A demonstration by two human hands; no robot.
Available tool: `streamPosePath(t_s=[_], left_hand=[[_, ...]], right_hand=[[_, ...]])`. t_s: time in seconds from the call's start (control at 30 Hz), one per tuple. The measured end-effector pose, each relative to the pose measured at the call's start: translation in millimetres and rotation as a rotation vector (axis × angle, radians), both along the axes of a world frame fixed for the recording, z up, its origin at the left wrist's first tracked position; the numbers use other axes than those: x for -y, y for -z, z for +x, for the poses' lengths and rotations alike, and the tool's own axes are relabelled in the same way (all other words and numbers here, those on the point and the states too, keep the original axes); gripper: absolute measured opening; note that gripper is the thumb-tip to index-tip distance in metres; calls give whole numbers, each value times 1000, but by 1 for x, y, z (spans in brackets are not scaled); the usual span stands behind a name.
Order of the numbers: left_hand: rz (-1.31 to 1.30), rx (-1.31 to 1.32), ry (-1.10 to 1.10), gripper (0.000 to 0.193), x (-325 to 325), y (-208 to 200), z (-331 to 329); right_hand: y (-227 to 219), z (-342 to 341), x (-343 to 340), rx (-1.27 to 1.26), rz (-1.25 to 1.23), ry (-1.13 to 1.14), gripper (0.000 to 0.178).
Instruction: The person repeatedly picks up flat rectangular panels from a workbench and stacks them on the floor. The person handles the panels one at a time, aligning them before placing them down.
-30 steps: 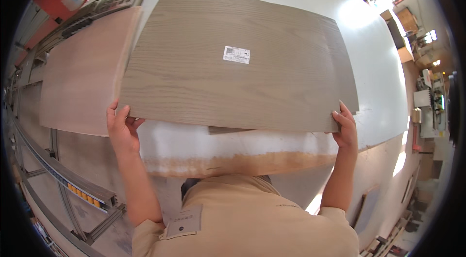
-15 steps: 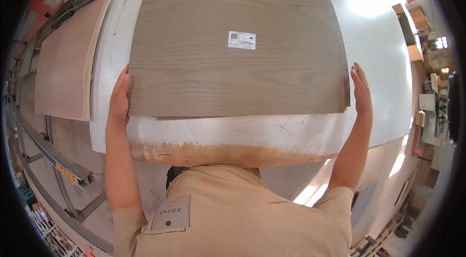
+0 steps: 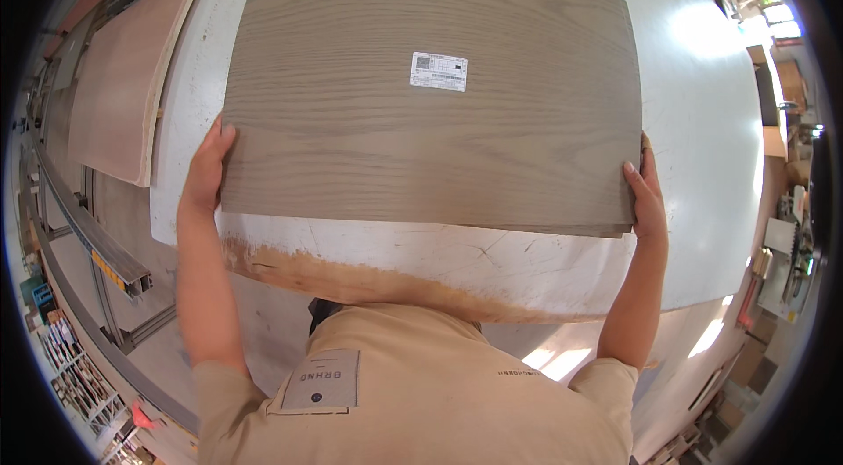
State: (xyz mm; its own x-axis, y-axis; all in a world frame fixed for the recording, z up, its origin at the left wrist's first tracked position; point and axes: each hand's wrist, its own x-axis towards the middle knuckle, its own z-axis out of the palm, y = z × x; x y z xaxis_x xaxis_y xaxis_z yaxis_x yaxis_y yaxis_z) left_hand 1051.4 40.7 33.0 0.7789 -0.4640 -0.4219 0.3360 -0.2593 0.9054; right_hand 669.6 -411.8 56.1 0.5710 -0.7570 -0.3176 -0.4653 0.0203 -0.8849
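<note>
The grey-brown wood-grain panel [image 3: 430, 87] lies flat on the white worktable [image 3: 702, 114], its near edge parallel to the table's worn, brownish front edge [image 3: 351, 276]; a thin second sheet shows beneath it along the right and near-right edges. A white rectangular label [image 3: 438, 72] sits on the panel's upper face, slightly right of centre.

The left hand [image 3: 206, 171] is set against the panel's near-left corner; the fingers are extended and pressed flat along the left edge, thumb toward the top face; whether anything is pinched cannot be told. The right hand [image 3: 648, 193] is set against the near-right corner; the fingers lie together along the right edge, thumb on the upper face; it grips the edge rather than resting open.

Both forearms rise from the lower edge of the view past a tan shirt [image 3: 421, 395] bearing a grey patch [image 3: 320, 380].

A reddish-brown plywood sheet [image 3: 118, 87] lies to the left of the table, apart from the panel; a metal rail [image 3: 88, 237] runs below it.
</note>
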Motion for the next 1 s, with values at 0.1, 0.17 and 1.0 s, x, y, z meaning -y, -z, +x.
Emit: streamPosePath(t_s=[0.1, 0.17, 1.0], left_hand=[[-43, -34, 55, 59, 23, -8, 31], [-60, -23, 44, 59, 39, -7, 48], [-261, -120, 89, 70, 27, 11, 25]], right_hand=[[1, 0, 0, 8, -25, -2, 82], [2, 0, 0, 40, 32, 2, 82], [4, -51, -20, 128, 115, -27, 72]])
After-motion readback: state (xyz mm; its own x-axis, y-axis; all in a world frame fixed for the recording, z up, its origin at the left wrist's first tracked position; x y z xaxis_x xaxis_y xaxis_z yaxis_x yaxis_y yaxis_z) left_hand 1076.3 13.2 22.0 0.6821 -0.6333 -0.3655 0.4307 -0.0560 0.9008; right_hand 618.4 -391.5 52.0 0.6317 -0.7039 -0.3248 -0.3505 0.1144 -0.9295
